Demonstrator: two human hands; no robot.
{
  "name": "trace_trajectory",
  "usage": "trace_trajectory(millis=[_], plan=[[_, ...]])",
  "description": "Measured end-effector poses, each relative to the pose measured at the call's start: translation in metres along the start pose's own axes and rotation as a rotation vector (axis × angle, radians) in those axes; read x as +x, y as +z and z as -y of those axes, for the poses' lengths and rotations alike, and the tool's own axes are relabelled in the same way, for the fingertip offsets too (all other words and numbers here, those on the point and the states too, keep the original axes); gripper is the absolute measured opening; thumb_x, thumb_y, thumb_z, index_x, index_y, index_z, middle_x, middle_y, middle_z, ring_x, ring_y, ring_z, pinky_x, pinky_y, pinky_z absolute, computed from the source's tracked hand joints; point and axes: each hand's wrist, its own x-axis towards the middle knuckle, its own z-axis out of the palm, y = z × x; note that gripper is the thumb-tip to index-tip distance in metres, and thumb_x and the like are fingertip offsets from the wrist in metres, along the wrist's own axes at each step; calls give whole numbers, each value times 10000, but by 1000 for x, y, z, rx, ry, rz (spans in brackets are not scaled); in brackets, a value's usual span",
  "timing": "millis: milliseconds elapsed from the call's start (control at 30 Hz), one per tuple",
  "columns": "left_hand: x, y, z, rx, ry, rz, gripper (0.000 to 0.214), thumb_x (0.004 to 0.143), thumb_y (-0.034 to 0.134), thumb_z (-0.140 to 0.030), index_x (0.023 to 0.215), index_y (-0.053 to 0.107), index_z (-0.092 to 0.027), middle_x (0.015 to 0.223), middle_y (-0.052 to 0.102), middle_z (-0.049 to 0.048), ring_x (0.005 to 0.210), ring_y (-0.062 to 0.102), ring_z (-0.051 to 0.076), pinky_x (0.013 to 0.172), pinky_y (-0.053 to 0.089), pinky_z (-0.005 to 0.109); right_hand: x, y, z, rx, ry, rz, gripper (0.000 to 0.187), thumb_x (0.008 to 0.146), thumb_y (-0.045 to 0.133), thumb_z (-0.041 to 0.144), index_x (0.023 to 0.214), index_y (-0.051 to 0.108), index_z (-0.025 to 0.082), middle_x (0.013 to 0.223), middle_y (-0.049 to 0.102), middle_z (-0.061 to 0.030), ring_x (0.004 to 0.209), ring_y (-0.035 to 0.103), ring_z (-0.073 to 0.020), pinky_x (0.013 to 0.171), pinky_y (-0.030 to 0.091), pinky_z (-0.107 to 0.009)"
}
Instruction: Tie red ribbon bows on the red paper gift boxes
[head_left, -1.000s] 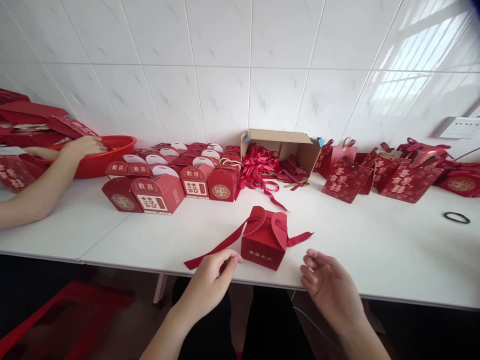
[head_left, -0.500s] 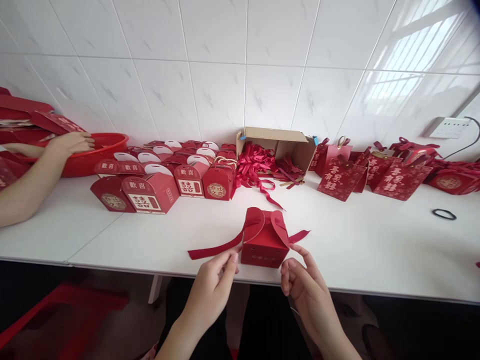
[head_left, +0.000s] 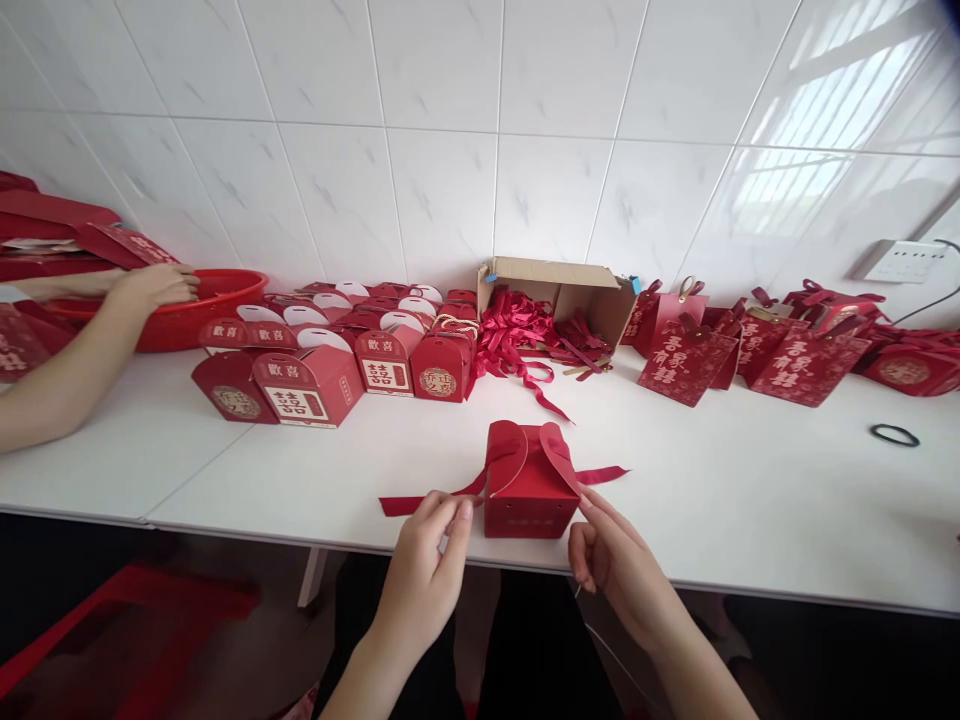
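Note:
A small red cardboard gift box [head_left: 531, 515] stands upright near the table's front edge, its rounded top flaps folded inward. A dark red ribbon [head_left: 397, 506] runs through the flaps, one tail lying left and the other right. My left hand [head_left: 429, 545] is at the box's left side, a fingertip reaching to its wall; its knuckles cover part of the ribbon, and no grip on it shows. At the right lower corner, my right hand [head_left: 619, 560] touches the box with a stretched index finger, the other fingers curled.
Behind are rows of folded red boxes [head_left: 307, 395], a carton [head_left: 592, 285] spilling ribbons [head_left: 517, 325], and red tags or bags [head_left: 686, 365]. A black elastic ring [head_left: 894, 435] lies right. At left, another person's arm [head_left: 82, 375] reaches into a red basin [head_left: 232, 290].
My right index finger has moved closer against the box's side. The left ribbon tail now lies lower, partly behind my left hand. The box has barely moved.

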Motion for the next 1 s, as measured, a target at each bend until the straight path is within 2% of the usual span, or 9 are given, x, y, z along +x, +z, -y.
trace_trajectory(millis=[133, 200, 267, 333, 400, 467, 600, 733, 1000], plan=[[8, -7, 0, 261, -23, 84, 391, 943, 334, -409, 980, 700, -276, 800, 607, 59, 787, 580, 256, 814, 401, 420, 6, -7, 3, 233, 157, 118, 305, 831, 614, 467, 839, 667, 167, 366, 410, 64, 354, 299, -53, 373, 220, -165], [11, -8, 2, 362, -45, 75, 410, 933, 334, -412, 1185, 643, -315, 851, 617, 76, 895, 584, 300, 890, 351, 503, 9, -11, 5, 389, 149, 115, 203, 812, 662, 354, 927, 680, 188, 373, 361, 95, 349, 246, -39, 356, 186, -148], [15, -9, 5, 356, -78, 26, 457, 914, 371, -431, 1314, 551, -303, 847, 613, 77, 947, 579, 318, 937, 308, 551, 12, -14, 7, 499, 118, 92, 291, 786, 696, 283, 1065, 657, 213, 396, 356, 113, 352, 264, -38, 345, 213, -134], [19, -7, 6, 177, -119, -48, 517, 887, 442, -447, 1372, 481, -273, 905, 626, 73, 994, 577, 299, 971, 311, 524, 16, -15, 9, 525, 44, 28, 385, 774, 721, 280, 1142, 623, 227, 492, 509, 87, 390, 377, -42, 373, 333, -135], [25, -4, 5, -173, -169, -105, 562, 863, 511, -449, 1391, 431, -274, 1057, 635, 73, 1041, 577, 253, 949, 375, 436, 19, -14, 10, 495, -65, -63, 424, 754, 750, 289, 1151, 609, 246, 776, 693, 13, 502, 529, -58, 474, 474, -166], [32, -1, 1, -614, -230, -134, 526, 837, 578, -420, 1332, 465, -286, 1173, 621, 62, 1055, 590, 213, 853, 446, 344, 22, -12, 12, 485, -146, -127, 421, 725, 778, 275, 1113, 616, 254, 1053, 703, -30, 628, 619, -80, 569, 544, -195], [42, 4, -11, -1249, -361, -182, 212, 746, 705, -253, 944, 638, -214, 941, 681, 12, 894, 662, 155, 687, 490, 237, 29, -9, 19, 630, -150, -153, 245, 702, 786, 193, 899, 642, 214, 938, 700, 17, 702, 657, -78, 592, 564, -163], [47, 6, -18, -1323, -421, -298, 137, 700, 738, -158, 721, 604, -175, 689, 645, -24, 710, 676, 123, 575, 483, 202, 36, -6, 29, 782, -78, -119, 169, 728, 755, 140, 818, 623, 197, 704, 643, 55, 642, 641, -55, 557, 547, -126], [45, 3, -24, -1266, -440, -348, 143, 776, 692, -236, 736, 575, -164, 668, 671, 16, 712, 707, 171, 560, 500, 220, 35, -12, 45, 850, -120, -200, 118, 744, 718, 144, 797, 625, 193, 655, 636, 48, 614, 639, -74, 512, 531, -150]])
